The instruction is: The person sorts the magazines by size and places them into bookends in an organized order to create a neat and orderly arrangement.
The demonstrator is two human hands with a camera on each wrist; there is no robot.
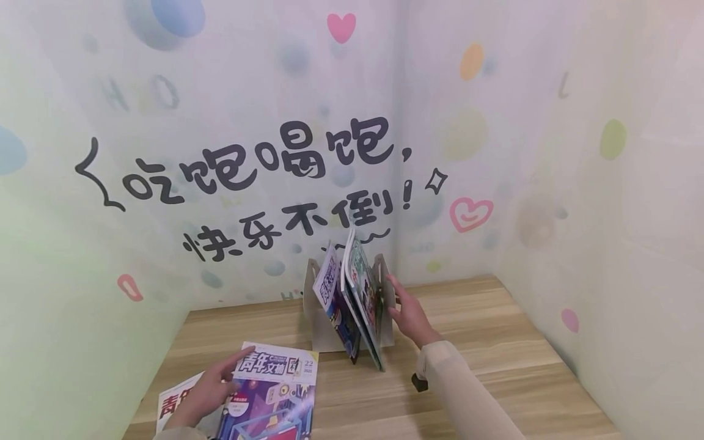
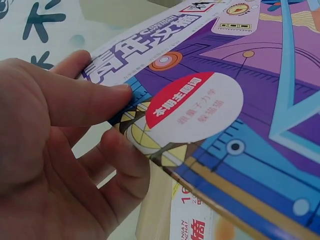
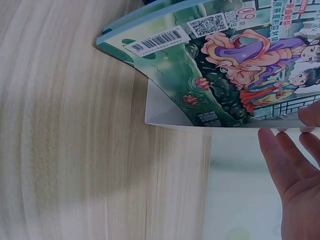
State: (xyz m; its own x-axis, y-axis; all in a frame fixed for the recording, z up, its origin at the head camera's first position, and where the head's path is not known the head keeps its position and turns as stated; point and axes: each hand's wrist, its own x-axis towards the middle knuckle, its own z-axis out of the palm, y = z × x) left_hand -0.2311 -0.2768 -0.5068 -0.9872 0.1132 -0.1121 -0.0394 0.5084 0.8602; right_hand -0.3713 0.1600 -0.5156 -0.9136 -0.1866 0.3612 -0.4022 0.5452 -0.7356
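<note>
From the head, we see magazines (image 1: 364,287) leaning in the holder (image 1: 324,335); a purple magazine (image 1: 277,397) is front-left of it. At left wrist, the left hand (image 2: 42,145) pinches that magazine (thumb uppermost). At right wrist, the right hand (image 3: 302,187) grips the holder's wall.

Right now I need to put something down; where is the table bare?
The table is bare right of the right sleeve, between that sleeve and the purple magazine, and left of the holder. Crowded: the holder itself, and front left, with the left hand and red-lettered magazine.
</note>
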